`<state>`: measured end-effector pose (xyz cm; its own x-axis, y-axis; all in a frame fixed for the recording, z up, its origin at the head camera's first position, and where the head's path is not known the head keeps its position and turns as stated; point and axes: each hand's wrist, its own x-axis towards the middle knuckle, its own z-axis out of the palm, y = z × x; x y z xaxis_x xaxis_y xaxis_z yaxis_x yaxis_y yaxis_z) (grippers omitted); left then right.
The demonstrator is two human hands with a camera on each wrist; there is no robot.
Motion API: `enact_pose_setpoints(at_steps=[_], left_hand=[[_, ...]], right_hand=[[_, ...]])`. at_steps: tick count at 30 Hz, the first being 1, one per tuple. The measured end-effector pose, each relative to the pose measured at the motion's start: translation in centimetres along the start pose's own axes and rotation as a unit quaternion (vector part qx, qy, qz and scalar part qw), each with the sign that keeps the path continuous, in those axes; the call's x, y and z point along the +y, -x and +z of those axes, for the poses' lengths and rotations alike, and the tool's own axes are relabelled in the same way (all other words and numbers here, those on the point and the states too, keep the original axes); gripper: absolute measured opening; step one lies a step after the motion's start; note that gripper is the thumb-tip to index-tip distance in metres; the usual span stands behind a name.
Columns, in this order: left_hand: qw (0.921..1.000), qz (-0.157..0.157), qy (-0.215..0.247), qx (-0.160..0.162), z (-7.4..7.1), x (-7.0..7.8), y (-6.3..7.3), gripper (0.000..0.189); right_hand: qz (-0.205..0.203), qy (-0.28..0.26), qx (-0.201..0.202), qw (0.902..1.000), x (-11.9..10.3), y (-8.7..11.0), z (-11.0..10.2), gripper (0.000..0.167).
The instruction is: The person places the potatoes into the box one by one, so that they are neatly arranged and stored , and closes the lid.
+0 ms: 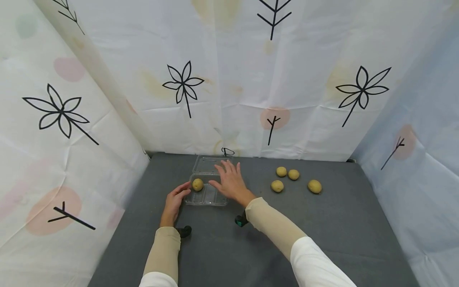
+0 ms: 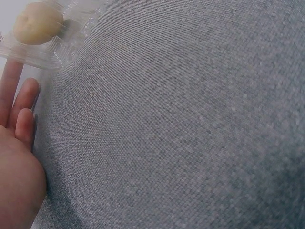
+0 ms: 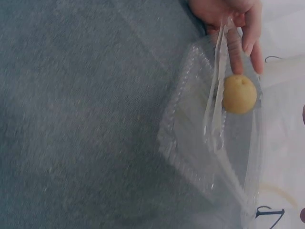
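Observation:
A clear plastic clamshell container (image 1: 206, 204) lies on the table with its lid (image 1: 211, 164) folded back. One yellow potato (image 1: 197, 184) sits in the left part of its base; the right wrist view shows this potato (image 3: 239, 94) through the plastic. My left hand (image 1: 174, 201) is at the container's left side, with fairly straight fingers (image 2: 27, 95) touching the edge in the left wrist view. Over the container's right side, my right hand (image 1: 231, 183) is spread, fingers extended and holding nothing. The right wrist view also catches the left hand (image 3: 224, 14) by the container wall.
Several loose potatoes (image 1: 277, 186) lie on the grey table (image 1: 344, 223) to the right of the container, the farthest right one (image 1: 314, 186) apart from the others. A patterned white curtain (image 1: 236, 79) rises behind the table and along both sides.

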<state>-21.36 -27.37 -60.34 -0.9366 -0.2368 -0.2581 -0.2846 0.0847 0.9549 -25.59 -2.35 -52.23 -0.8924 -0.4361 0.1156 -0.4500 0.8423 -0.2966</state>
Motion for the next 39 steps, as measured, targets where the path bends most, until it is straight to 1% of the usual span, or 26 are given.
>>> enact_pose_setpoints(at_steps=[7, 12, 16, 18, 24, 26, 29, 36, 39], left_hand=[[1.0, -0.003, 0.002, -0.004, 0.0, 0.3, 0.1, 0.044], [1.0, -0.001, -0.002, -0.003, 0.0, 0.3, 0.1, 0.043], [1.0, -0.004, -0.004, -0.006, 0.1, 0.4, 0.3, 0.044], [0.9999, -0.009, -0.003, -0.009, 0.1, 0.7, 0.4, 0.045], [0.9994, -0.024, 0.009, -0.022, 0.0, 2.8, 1.6, 0.045], [0.9994, -0.025, 0.01, -0.023, -0.1, 3.1, 1.7, 0.045], [0.9994, -0.024, 0.012, -0.02, 0.0, 2.9, 1.4, 0.044], [0.9999, -0.013, 0.0, -0.009, 0.1, 1.0, 0.5, 0.045], [0.9999, -0.009, 0.002, -0.006, 0.1, 0.7, 0.4, 0.045]], right_hand=[[0.01, 0.048, -0.008, 0.9988, 1.1, 0.3, 0.0, 0.08], [0.017, 0.042, -0.015, 0.9989, 1.9, 0.6, 0.1, 0.087], [0.026, 0.033, -0.019, 0.9989, 2.6, 1.0, 0.3, 0.088], [0.032, 0.031, -0.021, 0.9988, 3.0, 1.2, 0.2, 0.088], [0.044, 0.035, -0.022, 0.9982, 4.2, 1.7, 0.3, 0.087], [0.049, 0.038, -0.024, 0.9978, 4.6, 1.8, 0.3, 0.088], [0.057, 0.043, -0.023, 0.9972, 5.2, 2.0, 0.4, 0.088], [0.073, 0.026, -0.028, 0.9966, 6.3, 2.9, 0.3, 0.089], [0.08, 0.028, -0.03, 0.9959, 6.7, 3.1, 0.4, 0.09]])
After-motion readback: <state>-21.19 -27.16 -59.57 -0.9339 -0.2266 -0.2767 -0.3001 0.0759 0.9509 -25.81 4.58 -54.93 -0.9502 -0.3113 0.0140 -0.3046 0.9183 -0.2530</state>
